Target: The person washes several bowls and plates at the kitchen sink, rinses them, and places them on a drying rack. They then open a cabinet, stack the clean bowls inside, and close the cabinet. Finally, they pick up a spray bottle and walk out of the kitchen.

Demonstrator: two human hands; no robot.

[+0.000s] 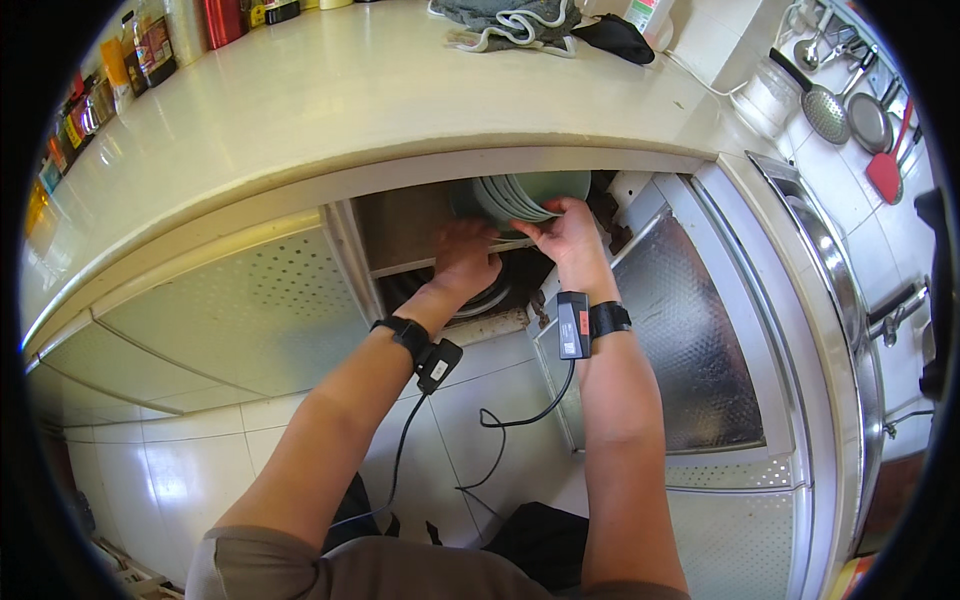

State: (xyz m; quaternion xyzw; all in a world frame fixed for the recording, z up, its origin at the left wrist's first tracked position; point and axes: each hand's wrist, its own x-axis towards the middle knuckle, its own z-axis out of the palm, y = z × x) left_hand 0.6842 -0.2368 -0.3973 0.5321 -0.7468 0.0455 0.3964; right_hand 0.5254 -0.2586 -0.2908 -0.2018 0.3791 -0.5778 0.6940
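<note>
A stack of pale green bowls [517, 193] stands tilted on the upper shelf of an opened kitchen cabinet, under the counter. My right hand [566, 229] grips the rim of the bowls, thumb and fingers on the near edge. Just left of the stack, my left hand [465, 259] reaches over the shelf's front edge [409, 266]; its fingertips are blurred and partly hidden, so its hold cannot be told. Below the shelf, round dark cookware [491, 296] shows in part behind my left hand.
The cabinet door [675, 337] hangs open at the right. Above is the pale countertop [360, 97], with bottles [154, 45] at the left and a grey cloth [510, 22] at the back. A metal sink [817, 225] and hanging utensils [825, 112] are at the right. Cables trail from both wrists.
</note>
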